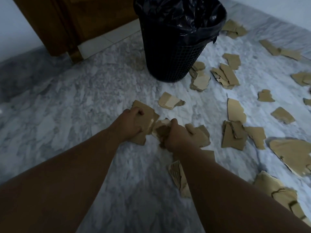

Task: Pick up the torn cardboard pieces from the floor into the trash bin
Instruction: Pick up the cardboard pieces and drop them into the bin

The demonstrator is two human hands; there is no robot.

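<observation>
Since the torn cardboard lies thickest just in front of us, we have both hands down among it at floor level. Our left hand (133,123) has its fingers (140,112) curled over the far edge of a flat, tan, jagged-edged cardboard sheet (149,110), a grip that suits a stiff piece wider than the palm. Our right hand (176,137) is closed tight round a crumpled bunch of tan and pale cardboard scraps (162,127), which touches the sheet's near corner. Bunching small bits this way lets one trip carry several. Whether either load has left the floor we cannot tell. A further ragged brown scrap (201,134) pokes out on the right side of that fist, and we cannot say whether it is held or merely lying under it.

Beyond the hands stands the black mesh trash bin with its glossy black plastic liner (168,56). It is upright, its mouth open and the liner folded over the rim, near enough, we judge, for a lift and drop. No cardboard is visible inside it from here. To its right and ours, many more loose tan torn pieces (235,111) are strewn over the grey-white marble floor (75,115), some overlapping, so we judge the job barely begun. A brown wooden door (50,22) stands behind the bin on the left.
</observation>
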